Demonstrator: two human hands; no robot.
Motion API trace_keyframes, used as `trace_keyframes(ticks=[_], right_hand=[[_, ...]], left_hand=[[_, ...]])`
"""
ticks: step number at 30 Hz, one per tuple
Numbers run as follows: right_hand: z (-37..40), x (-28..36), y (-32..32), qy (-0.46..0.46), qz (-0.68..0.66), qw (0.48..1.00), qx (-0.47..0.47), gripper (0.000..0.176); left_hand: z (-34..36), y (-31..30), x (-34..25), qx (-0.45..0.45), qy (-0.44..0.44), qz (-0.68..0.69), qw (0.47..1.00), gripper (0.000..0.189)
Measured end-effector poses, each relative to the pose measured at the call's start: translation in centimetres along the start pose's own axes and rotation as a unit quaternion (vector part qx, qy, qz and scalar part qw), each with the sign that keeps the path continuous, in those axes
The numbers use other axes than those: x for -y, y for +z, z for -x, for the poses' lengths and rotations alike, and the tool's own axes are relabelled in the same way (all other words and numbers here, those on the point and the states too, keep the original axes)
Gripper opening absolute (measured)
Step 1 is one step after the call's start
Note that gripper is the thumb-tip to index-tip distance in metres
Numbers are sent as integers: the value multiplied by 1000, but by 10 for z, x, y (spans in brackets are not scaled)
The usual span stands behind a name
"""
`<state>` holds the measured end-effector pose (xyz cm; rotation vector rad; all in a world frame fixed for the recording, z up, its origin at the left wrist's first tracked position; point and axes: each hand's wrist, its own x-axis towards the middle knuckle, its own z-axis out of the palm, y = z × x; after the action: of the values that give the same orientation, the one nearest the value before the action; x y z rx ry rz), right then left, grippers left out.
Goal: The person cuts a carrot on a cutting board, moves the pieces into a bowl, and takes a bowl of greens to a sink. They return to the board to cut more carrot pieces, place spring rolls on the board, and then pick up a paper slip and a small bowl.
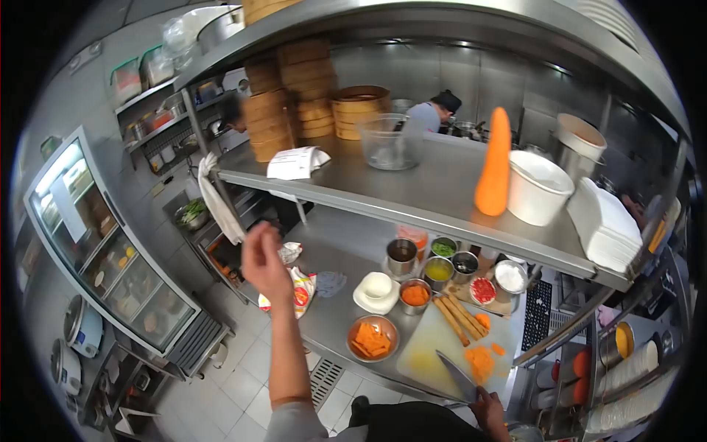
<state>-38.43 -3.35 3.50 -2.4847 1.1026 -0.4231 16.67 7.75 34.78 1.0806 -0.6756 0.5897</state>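
Observation:
My left hand (pixel 264 261) is raised in front of the upper shelf, just right of a hanging white cloth (pixel 218 199). Its fingers look bent, but blur hides whether they hold anything. At the bottom right, my right hand (pixel 488 412) grips a kitchen knife (pixel 458 376) by the handle, the blade over a pale cutting board (pixel 420 353). Thin carrot pieces (pixel 479 362) lie beside the blade. Several long brown sticks (pixel 458 321) rest at the board's back. Left of the board is a metal bowl (pixel 352 352) with orange carrot pieces (pixel 370 340) inside.
A peeled carrot (pixel 495 166) stands upright on the steel shelf (pixel 442 184), beside a white tub (pixel 540 193) and a clear plastic bowl (pixel 389 144). Bamboo steamers (pixel 266 121) are stacked left. Below are a white bowl (pixel 377 289) and several ingredient tins. A person (pixel 431 114) works behind.

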Motion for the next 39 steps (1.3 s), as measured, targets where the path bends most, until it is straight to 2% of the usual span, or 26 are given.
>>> trace_keyframes(ticks=[1,3,5,8,11,15,16,17,18,19,23,24,25,27,31,39], right_hand=[[-6,1,4,-5,0,1000,1,66],[-11,0,18,93,-12,995,-23,69],[-22,-2,27,97,-6,995,-38,71],[-31,14,29,144,-12,988,-52,78],[-41,18,37,150,-18,985,-87,79],[-54,18,49,165,-26,981,-97,72],[-58,36,45,149,-3,980,-129,61],[-61,43,41,153,-1,980,-125,61],[-65,50,40,142,10,980,-137,59],[-63,55,44,133,21,979,-151,58],[-57,46,61,145,45,970,-191,57],[-55,46,63,157,41,967,-195,55],[-59,46,62,152,44,968,-194,55],[-58,48,64,182,45,963,-195,53],[-57,40,66,158,66,966,-193,52],[-57,58,62,155,73,975,-145,48]], left_hand=[[-28,-15,13,-35,-24,30,999,19],[-70,-37,38,-27,-29,12,999,23],[-93,-44,54,-17,-42,-19,999,23],[-120,-39,62,111,77,-109,985,22],[-150,-27,67,172,149,-144,963,21],[-168,-15,78,182,131,-111,968,15],[-162,-18,84,150,40,-55,986,15],[-154,-22,89,115,-50,-1,992,18],[-139,-24,101,100,-66,58,991,23],[-124,-27,116,104,-148,63,982,18],[-98,-12,155,194,-249,234,920,41],[-96,-8,159,202,-228,215,928,33],[-101,-8,160,196,-228,215,929,33],[-109,-9,160,307,-245,190,900,21],[-106,-4,149,282,-281,241,885,11],[-103,-9,140,286,-353,292,841,9]])
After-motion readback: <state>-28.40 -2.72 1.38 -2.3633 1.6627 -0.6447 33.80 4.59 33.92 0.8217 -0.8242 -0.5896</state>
